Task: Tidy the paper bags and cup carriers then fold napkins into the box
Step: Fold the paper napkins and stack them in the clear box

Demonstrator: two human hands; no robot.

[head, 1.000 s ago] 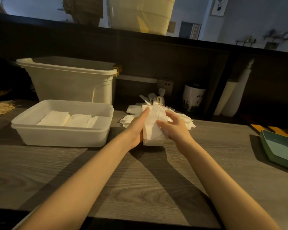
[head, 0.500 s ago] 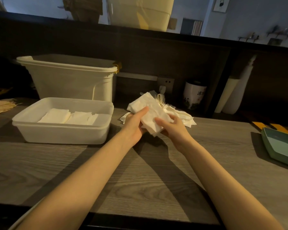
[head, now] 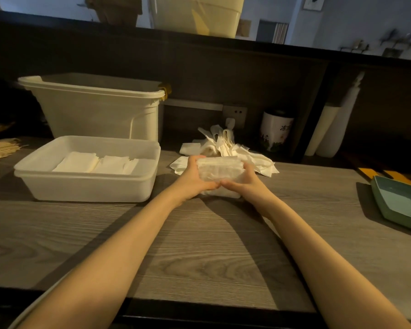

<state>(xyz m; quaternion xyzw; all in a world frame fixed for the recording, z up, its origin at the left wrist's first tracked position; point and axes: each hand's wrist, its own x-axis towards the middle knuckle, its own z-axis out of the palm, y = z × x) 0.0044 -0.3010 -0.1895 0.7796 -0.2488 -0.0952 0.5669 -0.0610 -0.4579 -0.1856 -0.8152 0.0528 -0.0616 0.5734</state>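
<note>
While the wooden counter is stretching across the near part of the view, a folded stack of napkins is being held just above it by both hands. The stack is being gripped on its left side by the left hand, with the thumb laid along the top edge and the fingers curled beneath. On the right side it is being clasped by the right hand, fingers wrapped under and around the paper, and the two hands are nearly touching at the near edge of the stack.

To the left of the hands, the shallow white plastic box is being kept on the counter, and two flat piles of folded napkins are lying inside it, side by side. Just behind the hands, a loose heap of unfolded napkins is being left on the counter. At the right edge, a green tray is lying partly out of view. Farther back, a tall white tub is standing behind the box, and a white printed canister is standing against the dark back wall.
</note>
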